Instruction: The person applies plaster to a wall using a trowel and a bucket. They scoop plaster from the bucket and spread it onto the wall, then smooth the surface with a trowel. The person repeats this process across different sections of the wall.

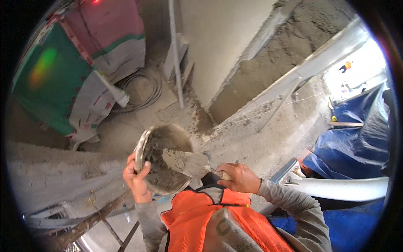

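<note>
My left hand (137, 178) is closed on the left rim of a round bucket (145, 138), which is tilted so its inside shows. Wet grey mortar (161, 174) coats the bottom and walls of the bucket. In my right hand (241, 178) is the wooden handle of a trowel (194, 164). Its blade reaches over the bucket's mouth, with a smear of mortar on the tip. The fingers of my right hand are wrapped round the handle.
Ahead, a wall section (277, 67) carries fresh grey mortar beside a long pale board (302, 63). A coiled hose (147, 94) lies on the floor near green and pink sheeting (54, 80). Blue tarp (344, 147) and a white curved pipe (340, 189) are at right.
</note>
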Tool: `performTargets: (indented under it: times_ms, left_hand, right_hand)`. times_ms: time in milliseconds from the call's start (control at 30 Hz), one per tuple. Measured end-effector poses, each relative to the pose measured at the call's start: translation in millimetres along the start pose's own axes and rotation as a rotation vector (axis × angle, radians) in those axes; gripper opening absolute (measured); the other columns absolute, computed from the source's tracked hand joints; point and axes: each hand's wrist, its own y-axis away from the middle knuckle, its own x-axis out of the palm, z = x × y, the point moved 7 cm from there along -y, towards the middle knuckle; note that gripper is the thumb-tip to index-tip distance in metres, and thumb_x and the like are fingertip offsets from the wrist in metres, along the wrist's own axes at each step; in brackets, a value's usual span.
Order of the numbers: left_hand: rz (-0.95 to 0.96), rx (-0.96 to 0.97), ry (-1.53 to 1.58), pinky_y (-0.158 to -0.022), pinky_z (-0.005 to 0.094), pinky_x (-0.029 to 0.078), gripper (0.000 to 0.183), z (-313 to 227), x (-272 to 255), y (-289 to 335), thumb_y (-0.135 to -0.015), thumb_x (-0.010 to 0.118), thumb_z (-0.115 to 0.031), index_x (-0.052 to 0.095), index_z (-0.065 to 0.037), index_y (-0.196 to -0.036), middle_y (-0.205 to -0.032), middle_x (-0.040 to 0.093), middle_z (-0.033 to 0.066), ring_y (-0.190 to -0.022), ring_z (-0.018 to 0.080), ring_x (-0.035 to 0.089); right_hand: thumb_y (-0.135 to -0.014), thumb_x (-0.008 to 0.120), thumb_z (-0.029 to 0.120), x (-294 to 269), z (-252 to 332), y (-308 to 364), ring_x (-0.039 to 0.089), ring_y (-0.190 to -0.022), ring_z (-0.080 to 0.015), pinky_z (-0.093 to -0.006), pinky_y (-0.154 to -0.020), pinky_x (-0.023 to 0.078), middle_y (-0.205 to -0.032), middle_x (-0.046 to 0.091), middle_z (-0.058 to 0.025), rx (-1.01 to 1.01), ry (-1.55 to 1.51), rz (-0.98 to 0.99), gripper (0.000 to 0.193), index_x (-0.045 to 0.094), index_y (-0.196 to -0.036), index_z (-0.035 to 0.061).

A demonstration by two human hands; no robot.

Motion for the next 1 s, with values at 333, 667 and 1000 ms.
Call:
performTargets:
  times_ms: [333, 667, 1000]
  left_hand:
    - [-0.047, 0.012, -0.05, -0.086, 0.0285, 0.047, 0.023, 12.3, -19.7, 6.4, -0.073, 0.075, 0.009, 0.076, 0.005, -0.096, -0.127, 0.07, 0.0058, -0.096, 0.0111, 0.06]
    - [-0.099, -0.008, -0.049, -0.093, 0.0335, 0.047, 0.023, 9.8, -23.2, 11.7, -0.071, 0.077, 0.008, 0.074, 0.006, -0.094, -0.129, 0.07, 0.0089, -0.104, 0.0163, 0.061]
    - [0.017, 0.058, -0.103, -0.093, 0.0297, 0.043, 0.015, -10.7, -8.1, 11.5, -0.074, 0.08, 0.003, 0.07, 0.006, -0.085, -0.129, 0.069, 0.011, -0.107, 0.016, 0.06]
  right_hand:
    - [-0.099, 0.074, 0.018, -182.9, -11.7, -0.3, 0.064, -0.055, -0.0148, -0.0312, -0.051, 0.052, -0.076, 0.072, -0.0065, 0.325, -0.41, 0.029, 0.025, 0.074, -0.119, 0.0035]
    - [-0.1, 0.069, 0.018, -272.0, -38.3, 7.3, 0.061, -0.061, -0.008, -0.0277, -0.052, 0.051, -0.077, 0.068, -0.0022, 0.266, -0.187, -0.92, 0.019, 0.074, -0.113, 0.0048]
    - [-0.085, 0.067, 0.014, 21.0, 39.6, -54.9, 0.076, -0.087, -0.0284, -0.0424, -0.07, 0.061, -0.092, 0.071, -0.0111, -0.214, 0.838, 0.01, 0.019, 0.07, -0.1, 0.0032]
